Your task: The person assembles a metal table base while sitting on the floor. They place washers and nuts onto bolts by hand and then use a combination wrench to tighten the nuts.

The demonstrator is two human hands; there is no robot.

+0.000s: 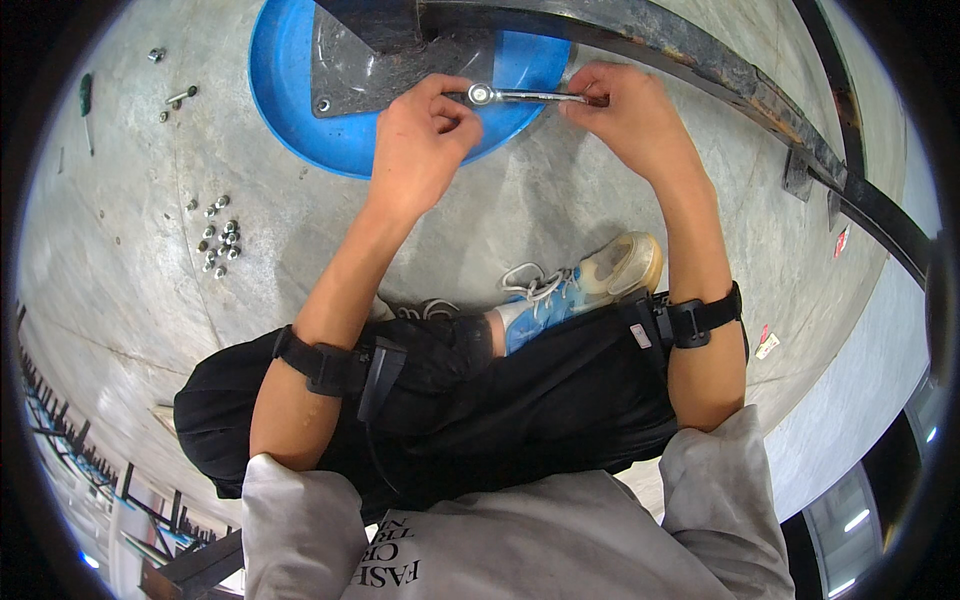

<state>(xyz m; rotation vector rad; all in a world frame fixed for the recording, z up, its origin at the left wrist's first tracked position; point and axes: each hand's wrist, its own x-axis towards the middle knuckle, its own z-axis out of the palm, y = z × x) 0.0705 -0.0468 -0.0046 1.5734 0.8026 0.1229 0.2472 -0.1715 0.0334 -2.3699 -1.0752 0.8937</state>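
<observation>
A chrome ratchet wrench (535, 97) lies sideways between my two hands, its round head toward the left. My left hand (420, 140) is closed at the head end, fingers pinched on a short dark part beside the head. At the other end, my right hand (630, 115) grips the wrench's handle with curled fingers. Just beyond the wrench is a black metal plate (375, 75) with a bolt hole in its near corner. It rests on a blue round tray or disc (275, 95) on the floor.
A curved black steel bar (690, 60) arches from above the plate toward the right. Several small metal sockets or nuts (228, 240) lie on the concrete floor at left. Farther off are a bolt-like piece (181, 97) and a green-handled screwdriver (86, 95). My shoe (620, 270) is below the wrench.
</observation>
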